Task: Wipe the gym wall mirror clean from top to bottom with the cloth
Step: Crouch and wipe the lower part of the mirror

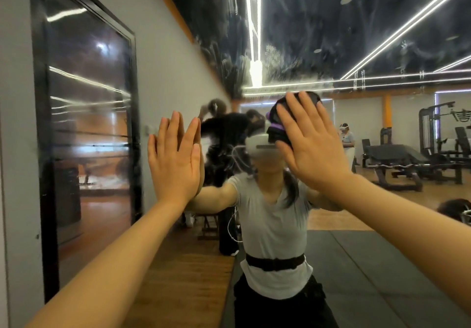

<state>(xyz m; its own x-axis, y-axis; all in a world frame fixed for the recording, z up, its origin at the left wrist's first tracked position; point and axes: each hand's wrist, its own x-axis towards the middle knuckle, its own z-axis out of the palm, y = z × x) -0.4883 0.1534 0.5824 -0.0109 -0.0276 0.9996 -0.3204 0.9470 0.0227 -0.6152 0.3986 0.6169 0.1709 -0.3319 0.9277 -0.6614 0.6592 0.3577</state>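
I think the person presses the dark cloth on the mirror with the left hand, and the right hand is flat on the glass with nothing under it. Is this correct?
The hands are swapped. In the head view the right hand presses the dark cloth on the mirror, fingers straight, and the left hand is flat on the glass with nothing under it.

Black-framed glass door (86,128) set in grey wall (163,54) at left, glossy, throwing back light streaks. Orange trim strip (175,11) running along top of that wall. Wood floor (183,271) along wall base, dark mat (382,276) to its right. Weight benches (400,159) and cable machine (433,123) at far right. Ceiling light strips (407,25) running in long white lines. Small wall switch (147,129) just right of door.
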